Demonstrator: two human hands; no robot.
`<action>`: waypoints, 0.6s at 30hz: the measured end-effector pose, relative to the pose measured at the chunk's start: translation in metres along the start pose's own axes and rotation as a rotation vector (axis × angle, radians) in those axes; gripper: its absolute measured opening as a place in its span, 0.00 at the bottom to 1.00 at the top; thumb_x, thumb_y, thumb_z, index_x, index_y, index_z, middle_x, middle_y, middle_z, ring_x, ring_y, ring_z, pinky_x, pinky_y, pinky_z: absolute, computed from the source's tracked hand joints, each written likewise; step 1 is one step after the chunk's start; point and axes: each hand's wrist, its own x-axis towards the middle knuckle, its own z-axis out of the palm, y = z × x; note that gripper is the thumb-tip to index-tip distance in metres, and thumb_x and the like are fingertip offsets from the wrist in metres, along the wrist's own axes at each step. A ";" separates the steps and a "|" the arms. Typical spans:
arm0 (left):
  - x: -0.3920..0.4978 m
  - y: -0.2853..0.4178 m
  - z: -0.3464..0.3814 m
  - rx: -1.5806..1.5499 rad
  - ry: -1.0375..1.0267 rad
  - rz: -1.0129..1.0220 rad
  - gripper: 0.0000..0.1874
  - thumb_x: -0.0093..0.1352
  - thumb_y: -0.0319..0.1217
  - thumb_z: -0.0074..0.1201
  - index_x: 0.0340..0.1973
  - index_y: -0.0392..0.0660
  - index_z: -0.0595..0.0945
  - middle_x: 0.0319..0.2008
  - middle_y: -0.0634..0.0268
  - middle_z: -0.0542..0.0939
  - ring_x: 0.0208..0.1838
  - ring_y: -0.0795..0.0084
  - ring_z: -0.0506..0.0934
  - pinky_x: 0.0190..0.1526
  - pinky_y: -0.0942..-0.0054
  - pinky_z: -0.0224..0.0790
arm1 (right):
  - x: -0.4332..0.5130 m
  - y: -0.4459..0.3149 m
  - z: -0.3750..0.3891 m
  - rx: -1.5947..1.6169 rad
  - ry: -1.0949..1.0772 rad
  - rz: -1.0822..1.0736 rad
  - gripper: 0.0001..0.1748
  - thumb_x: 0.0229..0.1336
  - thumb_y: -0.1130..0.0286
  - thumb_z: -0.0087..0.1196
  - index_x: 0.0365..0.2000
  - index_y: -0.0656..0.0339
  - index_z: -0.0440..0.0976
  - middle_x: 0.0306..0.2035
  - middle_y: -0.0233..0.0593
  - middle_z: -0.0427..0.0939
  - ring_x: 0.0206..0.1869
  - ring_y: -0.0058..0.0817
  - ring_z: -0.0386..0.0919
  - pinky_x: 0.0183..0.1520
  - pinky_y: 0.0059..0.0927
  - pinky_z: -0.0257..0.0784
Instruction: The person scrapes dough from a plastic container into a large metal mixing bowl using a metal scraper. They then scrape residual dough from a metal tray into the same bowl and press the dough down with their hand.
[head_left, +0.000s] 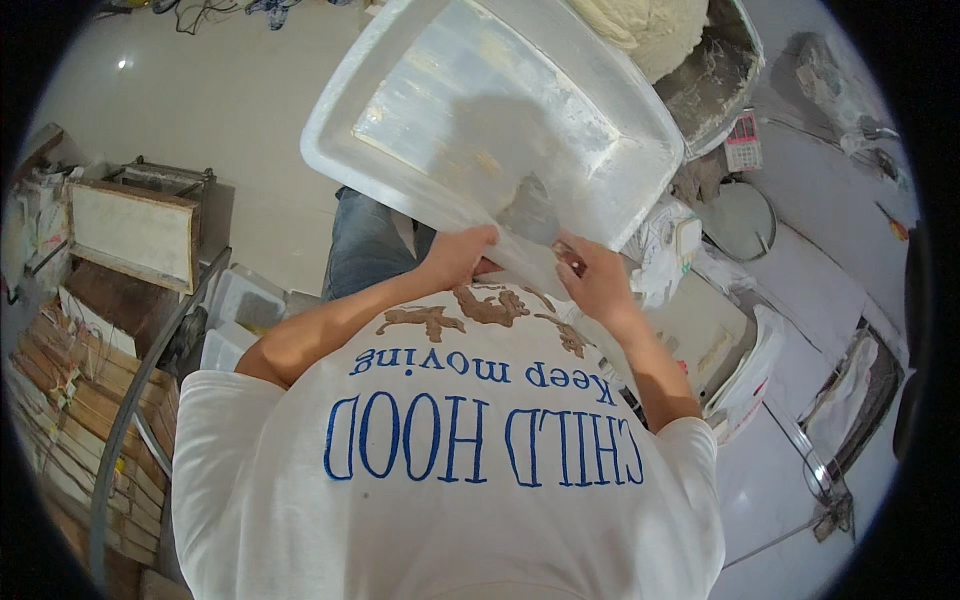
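Observation:
My left hand (461, 255) grips the edge of a thin clear plastic bag or film (529, 259), thumb on top and fingers beneath. My right hand (596, 277) pinches the same plastic on its other side. The plastic spans between both hands at the near rim of a large translucent tub (330, 112), and a greyish crumpled part of it hangs over the tub's inside. Pale residue streaks the tub floor, where a shadow falls. Whether my left hand also touches the tub rim cannot be told.
A pale dough-like mass (652, 30) bulges from a metal container (720, 82) beyond the tub. On the right are a calculator (744, 146), a round metal plate (739, 221) and crumpled plastic bags (660, 240). On the left are a wooden frame (135, 236) and stacked wooden boards (112, 420).

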 end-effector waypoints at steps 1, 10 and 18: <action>-0.004 0.003 0.001 0.039 0.003 -0.017 0.16 0.71 0.31 0.52 0.49 0.32 0.76 0.45 0.54 0.80 0.43 0.59 0.85 0.42 0.65 0.82 | 0.009 -0.006 0.009 0.051 0.022 -0.030 0.25 0.57 0.72 0.58 0.56 0.60 0.76 0.38 0.52 0.83 0.43 0.50 0.81 0.47 0.47 0.76; -0.010 -0.001 0.007 0.104 0.048 0.090 0.19 0.70 0.31 0.53 0.53 0.32 0.75 0.49 0.54 0.77 0.42 0.59 0.85 0.41 0.62 0.82 | 0.136 -0.099 0.063 0.221 0.156 -0.323 0.22 0.58 0.69 0.57 0.54 0.55 0.76 0.39 0.46 0.84 0.43 0.49 0.82 0.47 0.45 0.76; 0.004 0.003 -0.006 0.514 -0.006 0.186 0.18 0.71 0.34 0.55 0.51 0.34 0.78 0.45 0.56 0.81 0.45 0.64 0.84 0.45 0.66 0.81 | 0.110 -0.056 0.045 0.095 0.059 -0.318 0.25 0.58 0.69 0.58 0.57 0.53 0.77 0.38 0.45 0.84 0.37 0.44 0.83 0.44 0.41 0.77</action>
